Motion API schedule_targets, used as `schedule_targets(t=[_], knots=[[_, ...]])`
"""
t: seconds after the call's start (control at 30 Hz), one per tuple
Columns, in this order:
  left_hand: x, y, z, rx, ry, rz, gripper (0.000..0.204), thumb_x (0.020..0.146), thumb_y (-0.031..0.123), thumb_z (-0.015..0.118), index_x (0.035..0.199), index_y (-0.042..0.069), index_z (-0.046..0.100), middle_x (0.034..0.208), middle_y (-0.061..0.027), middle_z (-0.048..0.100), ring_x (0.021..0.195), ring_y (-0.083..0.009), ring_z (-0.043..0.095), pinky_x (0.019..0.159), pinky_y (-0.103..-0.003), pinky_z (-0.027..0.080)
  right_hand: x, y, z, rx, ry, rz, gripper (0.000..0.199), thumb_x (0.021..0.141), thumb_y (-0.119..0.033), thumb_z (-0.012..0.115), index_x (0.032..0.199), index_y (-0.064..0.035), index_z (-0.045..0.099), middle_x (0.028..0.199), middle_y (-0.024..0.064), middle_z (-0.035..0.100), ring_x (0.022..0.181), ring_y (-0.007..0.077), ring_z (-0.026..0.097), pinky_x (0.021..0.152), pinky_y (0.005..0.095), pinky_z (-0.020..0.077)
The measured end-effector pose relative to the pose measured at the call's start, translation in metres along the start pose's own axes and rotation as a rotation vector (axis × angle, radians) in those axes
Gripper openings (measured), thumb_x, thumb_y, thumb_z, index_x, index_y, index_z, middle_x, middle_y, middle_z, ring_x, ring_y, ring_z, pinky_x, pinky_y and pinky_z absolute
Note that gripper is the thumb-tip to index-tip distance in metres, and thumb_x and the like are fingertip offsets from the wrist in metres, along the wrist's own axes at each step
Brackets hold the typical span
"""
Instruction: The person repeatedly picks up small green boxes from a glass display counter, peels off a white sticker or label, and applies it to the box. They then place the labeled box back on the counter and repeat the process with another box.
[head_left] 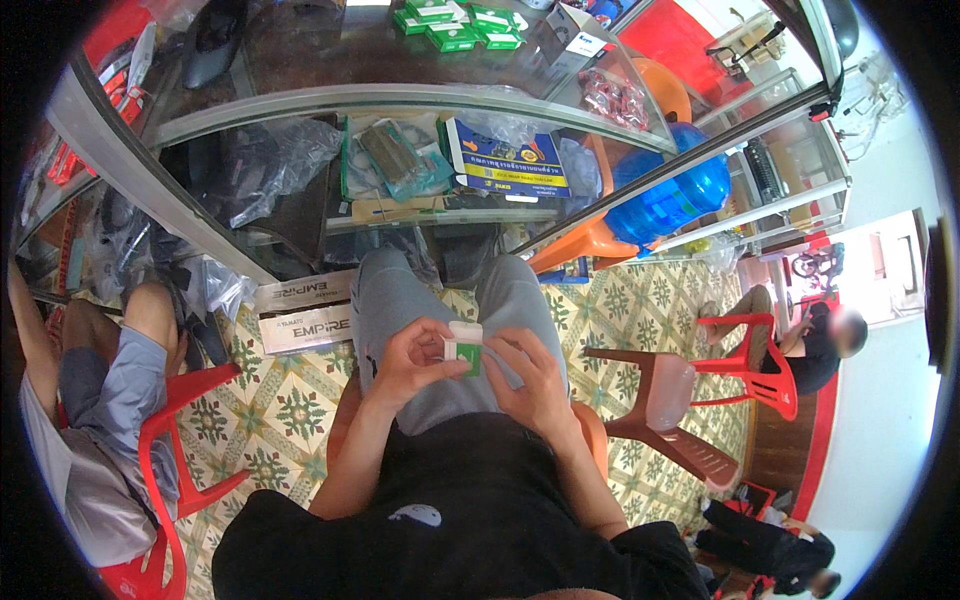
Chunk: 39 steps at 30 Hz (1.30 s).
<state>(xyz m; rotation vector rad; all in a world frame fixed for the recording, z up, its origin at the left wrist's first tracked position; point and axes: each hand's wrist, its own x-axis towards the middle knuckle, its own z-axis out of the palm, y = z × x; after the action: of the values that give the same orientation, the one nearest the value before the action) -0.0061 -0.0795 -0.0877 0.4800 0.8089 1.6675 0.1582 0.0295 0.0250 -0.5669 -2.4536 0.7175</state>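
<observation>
A small green and white cardboard box [467,357] is held over my lap, its white top flap raised. My left hand [410,360] is closed around the box's left side, thumb across the front and fingers behind. Just right of the box is my right hand [528,375], fingers half bent and thumb apart from them. Its fingertips come close to the box's right edge; whether they touch it I cannot tell. The inside of the box is too small to make out. Several similar green boxes [455,35] lie on the glass counter top ahead.
A glass display case [330,105] stands before my knees, with packaged parts on its shelf. Two cartons [305,312] lie by my left leg. A person on a red chair [160,450] sits at left. To the right are a brown chair [665,405] and a blue water bottle [672,185].
</observation>
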Motion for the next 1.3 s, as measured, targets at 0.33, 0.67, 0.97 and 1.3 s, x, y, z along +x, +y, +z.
schedule_targets(t=[0.33, 0.67, 0.97, 1.3], knots=[[0.0003, -0.0030, -0.0021, 0.024, -0.010, 0.020, 0.043, 0.084, -0.007, 0.084, 0.118, 0.003, 0.060, 0.116, -0.0116, 0.070, 0.106, -0.0199, 0.072, 0.081, -0.031, 0.064, -0.0022, 0.0007, 0.0004, 0.004, 0.011, 0.002, 0.028, 0.085, 0.006, 0.078, 0.111, 0.0014, 0.072, 0.106, 0.0164, 0.069, 0.093, 0.0344, 0.071, 0.078, 0.0400, 0.0578], [0.0004, -0.0016, 0.0003, 0.001, -0.005, 0.005, 0.042, 0.084, -0.007, 0.085, 0.117, 0.003, 0.060, 0.118, -0.0127, 0.071, 0.107, -0.0199, 0.072, 0.082, -0.031, 0.064, -0.0026, 0.0004, -0.0003, -0.010, 0.008, 0.010, 0.027, 0.085, 0.006, 0.078, 0.111, 0.0012, 0.072, 0.105, 0.0156, 0.069, 0.093, 0.0338, 0.071, 0.078, 0.0398, 0.0576], [-0.0005, 0.0011, 0.0012, -0.009, -0.005, -0.005, 0.043, 0.084, -0.007, 0.085, 0.117, 0.003, 0.060, 0.118, -0.0130, 0.071, 0.107, -0.0202, 0.071, 0.081, -0.031, 0.064, -0.0024, -0.0004, -0.0008, -0.002, 0.006, 0.009, 0.026, 0.085, 0.006, 0.078, 0.110, 0.0015, 0.072, 0.105, 0.0157, 0.069, 0.092, 0.0342, 0.072, 0.078, 0.0402, 0.0577], [-0.0006, 0.0010, 0.0008, 0.015, -0.008, 0.002, 0.043, 0.084, -0.007, 0.085, 0.117, 0.003, 0.060, 0.118, -0.0132, 0.071, 0.107, -0.0202, 0.072, 0.082, -0.031, 0.064, -0.0022, -0.0002, -0.0010, -0.003, 0.009, -0.002, 0.028, 0.085, 0.007, 0.077, 0.112, 0.0014, 0.071, 0.106, 0.0163, 0.069, 0.093, 0.0344, 0.071, 0.078, 0.0401, 0.0577]])
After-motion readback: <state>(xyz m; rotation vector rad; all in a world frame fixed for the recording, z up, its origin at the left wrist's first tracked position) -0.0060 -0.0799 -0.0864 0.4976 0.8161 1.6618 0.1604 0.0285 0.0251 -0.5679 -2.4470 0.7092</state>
